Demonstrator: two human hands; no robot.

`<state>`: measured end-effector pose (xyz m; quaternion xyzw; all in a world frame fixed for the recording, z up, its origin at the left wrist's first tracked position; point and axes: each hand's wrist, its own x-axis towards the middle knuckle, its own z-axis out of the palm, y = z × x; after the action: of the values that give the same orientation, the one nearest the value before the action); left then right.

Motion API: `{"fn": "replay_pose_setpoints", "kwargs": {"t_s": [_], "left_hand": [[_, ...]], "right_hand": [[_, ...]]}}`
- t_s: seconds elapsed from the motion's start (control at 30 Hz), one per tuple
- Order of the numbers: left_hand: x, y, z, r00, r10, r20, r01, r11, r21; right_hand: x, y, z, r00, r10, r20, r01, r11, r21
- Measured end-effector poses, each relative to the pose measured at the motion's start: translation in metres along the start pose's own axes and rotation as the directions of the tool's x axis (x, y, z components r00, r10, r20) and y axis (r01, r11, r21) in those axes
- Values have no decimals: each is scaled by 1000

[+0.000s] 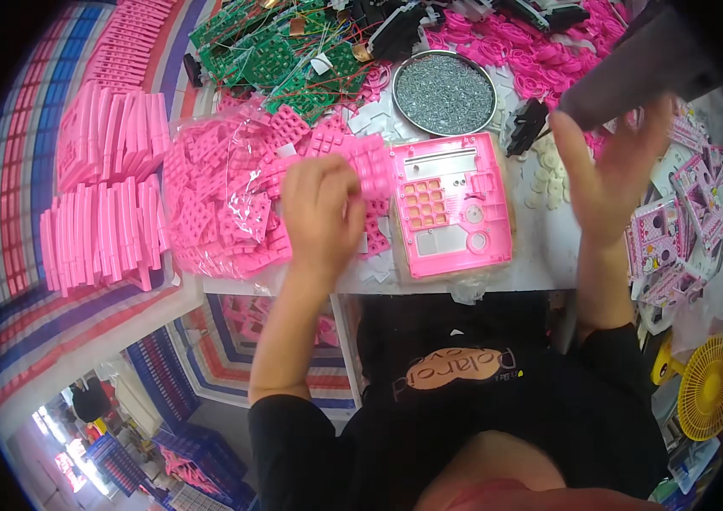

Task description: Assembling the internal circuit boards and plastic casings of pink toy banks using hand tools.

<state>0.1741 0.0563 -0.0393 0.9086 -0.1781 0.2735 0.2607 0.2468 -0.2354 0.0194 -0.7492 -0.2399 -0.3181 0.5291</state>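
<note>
My left hand (321, 213) is over a clear plastic bag of pink keypads (225, 196), its fingers curled closed. A pink keypad (370, 166) juts out to the right of those fingers, and they appear to grip its edge. Just right of it, a pink plastic casing half (452, 207) lies on the table with its inside up, showing a grid of square holes and a round opening. My right hand (613, 170) is raised at the right, fingers spread, beside a blurred dark elongated object (634, 72). What that object is cannot be made out.
A round metal dish of small screws (444, 92) stands behind the casing. Green circuit boards (285, 64) with wires and pink loops (532, 47) are heaped farther back. Stacked pink casings (106, 234) are at left; printed cards (668, 230) and a yellow fan (711, 387) at right.
</note>
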Motion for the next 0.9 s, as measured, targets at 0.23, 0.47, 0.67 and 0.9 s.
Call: {"fn": "replay_pose_setpoints", "kwargs": {"t_s": [0.23,0.47,0.67,0.9], "left_hand": [[-17,67,-3,993,-42,-108,-6,912,-410],[-53,97,-11,802,-294,520,591,517,-620],[-58,70,-5,926,-304,226,369,855,-364],[-50,59,14,980,-65,187,101,977,-189]], "right_hand": [[-64,-17,33,788,145,598,-467,775,427],[-33,-26,15,567,-20,823,-406,863,301],[-35,20,56,471,-41,881,-138,983,120],[-45,34,72,550,-62,833,96,995,10]]}}
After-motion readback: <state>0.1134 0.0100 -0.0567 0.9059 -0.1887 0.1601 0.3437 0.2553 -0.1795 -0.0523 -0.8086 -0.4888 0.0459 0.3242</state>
